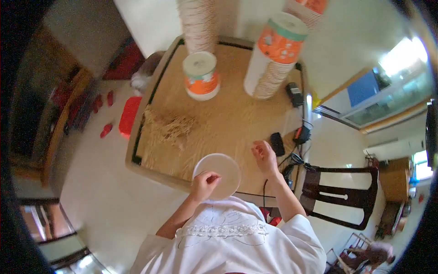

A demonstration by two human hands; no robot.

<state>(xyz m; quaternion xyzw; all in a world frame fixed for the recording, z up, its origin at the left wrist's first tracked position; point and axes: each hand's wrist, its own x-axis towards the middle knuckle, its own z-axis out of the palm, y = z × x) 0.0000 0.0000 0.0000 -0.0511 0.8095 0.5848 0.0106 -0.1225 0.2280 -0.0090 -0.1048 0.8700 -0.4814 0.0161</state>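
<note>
A round, pale, translucent-looking tub or lid [229, 170] is at the near edge of the table, in front of my body. Over its left part lies my left hand [205, 185], fingers curled in and closed. Whatever those fingers pinch, if anything, is hidden. To the right, my right hand [264, 157] is raised above the table, apart from the round piece, with its fingers loosely bent and slightly blurred; nothing shows in it. Beyond my left hand is a loose pile of thin tan strands [175, 128].
An orange-and-white paper tub [202, 84] stands before a tall white stack [198, 23]. Further stacked tubs [282, 39] rise at the back right. Along the table's right side lie a black phone-like object [277, 144], adapters and cables [296, 159]. A dark wooden chair [342, 194] and red stool [130, 118] flank the table.
</note>
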